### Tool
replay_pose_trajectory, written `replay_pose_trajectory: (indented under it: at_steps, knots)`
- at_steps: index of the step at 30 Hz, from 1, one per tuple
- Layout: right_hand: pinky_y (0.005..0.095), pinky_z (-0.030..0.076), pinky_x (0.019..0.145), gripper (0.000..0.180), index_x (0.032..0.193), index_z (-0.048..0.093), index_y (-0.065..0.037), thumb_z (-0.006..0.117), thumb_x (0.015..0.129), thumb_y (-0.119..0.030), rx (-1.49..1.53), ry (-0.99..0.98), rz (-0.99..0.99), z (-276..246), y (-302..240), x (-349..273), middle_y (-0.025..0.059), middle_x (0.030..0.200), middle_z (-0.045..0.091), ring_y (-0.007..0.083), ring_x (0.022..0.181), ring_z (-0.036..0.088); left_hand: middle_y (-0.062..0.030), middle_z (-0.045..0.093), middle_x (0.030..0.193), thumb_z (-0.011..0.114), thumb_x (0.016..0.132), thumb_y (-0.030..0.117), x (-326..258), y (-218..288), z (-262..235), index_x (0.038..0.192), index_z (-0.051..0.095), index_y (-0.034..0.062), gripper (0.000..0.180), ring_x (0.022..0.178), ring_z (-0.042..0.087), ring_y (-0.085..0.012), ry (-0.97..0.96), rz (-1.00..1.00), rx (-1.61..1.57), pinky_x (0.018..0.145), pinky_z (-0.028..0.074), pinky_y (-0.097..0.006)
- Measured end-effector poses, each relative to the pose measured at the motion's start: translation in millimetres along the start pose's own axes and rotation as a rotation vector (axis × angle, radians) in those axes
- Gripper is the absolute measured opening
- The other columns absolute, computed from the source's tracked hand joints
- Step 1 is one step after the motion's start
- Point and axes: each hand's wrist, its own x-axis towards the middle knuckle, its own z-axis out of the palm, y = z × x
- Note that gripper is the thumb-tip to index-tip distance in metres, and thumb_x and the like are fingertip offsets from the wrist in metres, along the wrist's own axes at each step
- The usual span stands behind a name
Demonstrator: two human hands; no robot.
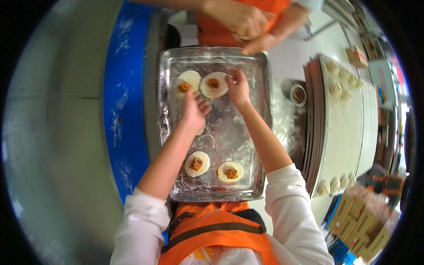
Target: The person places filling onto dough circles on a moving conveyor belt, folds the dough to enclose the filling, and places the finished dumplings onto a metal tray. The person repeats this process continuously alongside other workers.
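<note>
A floury metal tray (216,196) lies in front of me, holding flat dough rounds topped with orange-brown filling. My left hand (194,111) is over its left side, fingers apart, the thumb reaching to the filling on the far left dough round (191,76). Partly under that hand, another dough round (201,128) shows only its edge. At the right rim of the far middle dough round (214,92), the fingers of my right hand (238,87) are curled in a pinch. Nearer me lie two more filled rounds, a left one (197,164) and a right one (230,172).
Across the tray, a co-worker's hands (247,26) are together above the far edge. A blue floury strip (123,97) runs along the left. To the right are a small bowl of filling (298,95) and stacked boards (344,132) bearing several dough pieces. Cardboard boxes (362,221) stand lower right.
</note>
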Motion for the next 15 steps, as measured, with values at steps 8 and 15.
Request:
replay_pose_trajectory:
  at_steps: [8, 15]
  knots:
    - [0.0297, 0.048, 0.065, 0.017, 0.093, 0.059, -0.004, 0.057, 0.080, -0.014, -0.149, -0.139, 0.225, -168.9, -62.6, -197.7, 0.0093, 0.082, 0.061, 0.0214, 0.072, 0.060, -0.0220, 0.032, 0.132, 0.026, 0.089, 0.052, -142.8, -15.1, -29.7, 0.133, 0.027, 0.0071, 0.063, 0.121, 0.034, -0.0346, -0.888, -0.419, -0.471, 0.102, 0.025, -0.048]
    - [0.0272, 0.046, 0.064, 0.018, 0.092, 0.064, -0.004, 0.058, 0.080, -0.016, -0.281, 0.184, 0.535, -287.1, -4.1, -343.4, 0.0067, 0.079, 0.064, 0.0138, 0.072, 0.060, -0.0230, 0.026, 0.136, 0.019, 0.088, 0.055, -205.4, -64.8, 5.5, 0.134, 0.025, 0.0082, 0.066, 0.124, 0.028, -0.0366, -1.102, -0.586, -0.243, 0.102, 0.020, -0.049]
